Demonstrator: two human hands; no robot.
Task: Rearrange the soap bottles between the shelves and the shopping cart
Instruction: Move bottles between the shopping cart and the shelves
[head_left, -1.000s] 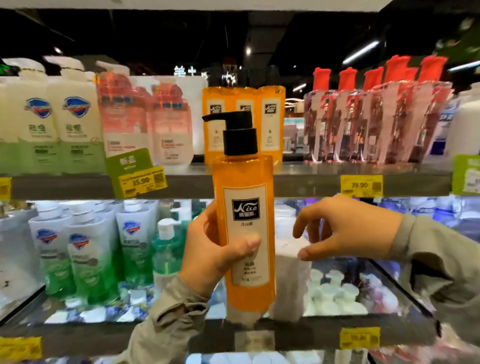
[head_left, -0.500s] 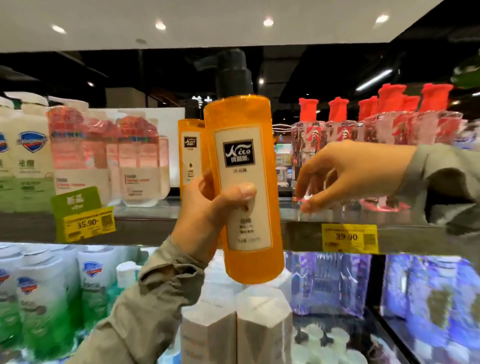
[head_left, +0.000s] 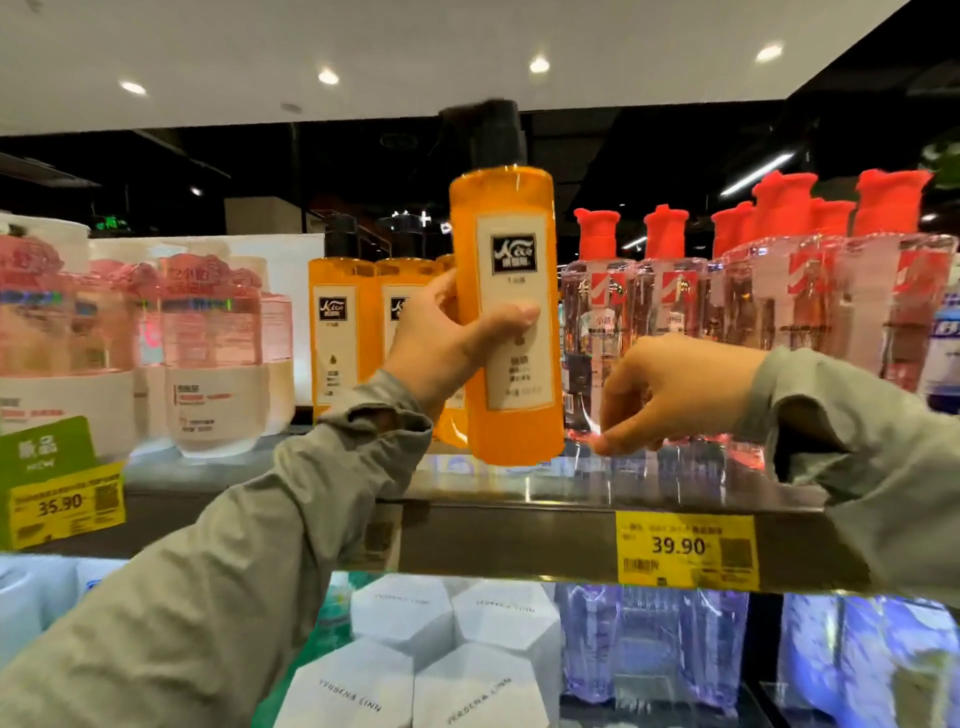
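Observation:
My left hand (head_left: 447, 343) grips an orange soap bottle (head_left: 506, 317) with a black pump and a white label, held upright just above the front of the upper shelf (head_left: 519, 535). Two matching orange bottles (head_left: 343, 332) stand on that shelf behind and to its left. My right hand (head_left: 670, 395) hovers to the right of the held bottle, fingers curled and pointing down at the shelf surface, in front of clear bottles with red caps (head_left: 675, 301); it holds nothing. No shopping cart is in view.
Pink and white pump bottles (head_left: 208, 353) fill the shelf's left side. Yellow price tags (head_left: 685, 548) hang on the shelf edge. Below, white hexagonal boxes (head_left: 415, 654) and purple bottles (head_left: 649, 639) sit on the lower shelf.
My left hand has lifted the orange bottle from the lower shelf level up to the upper shelf. My right hand rose with it to the shelf surface, and the view tilted upward.

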